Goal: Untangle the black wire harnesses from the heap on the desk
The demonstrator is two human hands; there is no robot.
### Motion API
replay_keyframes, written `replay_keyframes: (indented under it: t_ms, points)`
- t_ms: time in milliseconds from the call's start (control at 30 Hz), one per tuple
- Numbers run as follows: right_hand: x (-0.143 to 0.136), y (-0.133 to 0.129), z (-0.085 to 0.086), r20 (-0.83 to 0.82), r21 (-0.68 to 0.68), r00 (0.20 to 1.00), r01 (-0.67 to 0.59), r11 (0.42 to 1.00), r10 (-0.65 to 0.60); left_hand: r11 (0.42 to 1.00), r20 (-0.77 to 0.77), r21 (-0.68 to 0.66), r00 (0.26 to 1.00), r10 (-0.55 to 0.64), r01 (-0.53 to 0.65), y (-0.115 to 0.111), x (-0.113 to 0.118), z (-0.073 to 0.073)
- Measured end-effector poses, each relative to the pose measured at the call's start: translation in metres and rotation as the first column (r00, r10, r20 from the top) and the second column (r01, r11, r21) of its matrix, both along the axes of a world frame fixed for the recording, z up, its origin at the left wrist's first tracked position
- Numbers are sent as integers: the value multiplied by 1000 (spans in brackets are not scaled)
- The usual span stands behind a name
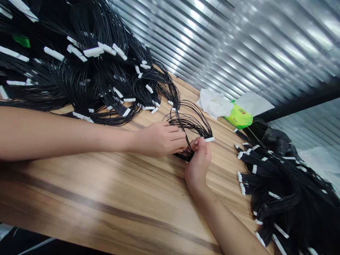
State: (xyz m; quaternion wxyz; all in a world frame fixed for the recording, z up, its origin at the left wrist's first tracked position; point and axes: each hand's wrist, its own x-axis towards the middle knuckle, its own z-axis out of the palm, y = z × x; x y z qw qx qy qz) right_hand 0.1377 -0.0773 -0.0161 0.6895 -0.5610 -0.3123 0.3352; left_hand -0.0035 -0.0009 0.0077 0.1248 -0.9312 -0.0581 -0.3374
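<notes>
A looped wire harness (192,122) of thin black wires, with a white plastic connector (209,139) at its end, is between my hands above the wooden table. My right hand (199,161) is closed around the wires, thumb and finger just beside the connector. From the left, my left hand (166,140) reaches across with its fingers curled over the same wires. Its fingertips are partly hidden behind the strands. The loop arches away from me, towards the large pile on the left.
A big heap of black wire harnesses (106,76) with white connectors covers the left. More bundled harnesses (281,191) lie on the right. At the back are crumpled white paper (214,102) and a green-yellow packet (239,116), before a corrugated metal wall (212,42). The wooden tabletop (127,198) ends near me.
</notes>
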Motion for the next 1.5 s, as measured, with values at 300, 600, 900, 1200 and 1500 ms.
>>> replay_keyframes:
  t_ms: [300,600,900,1200,1500]
  points:
    - [1,-1,4,-1,47,1000,29,998,-29,958,-1,-191,976,-220,215,-11,-9,2]
    - [3,2,7,-208,5,978,0,1000,1,928,-310,-123,875,-372,351,-16,-9,-1]
    - [5,-2,17,-449,-84,893,-43,996,0,997,-101,-38,992,-71,67,-7,-12,1]
    - [8,0,20,-678,-58,735,-28,998,-19,830,-136,-553,991,-1,-76,8,-4,-17]
    - [15,-8,30,-729,213,583,-305,928,358,780,93,-615,993,-78,119,8,-8,-10]
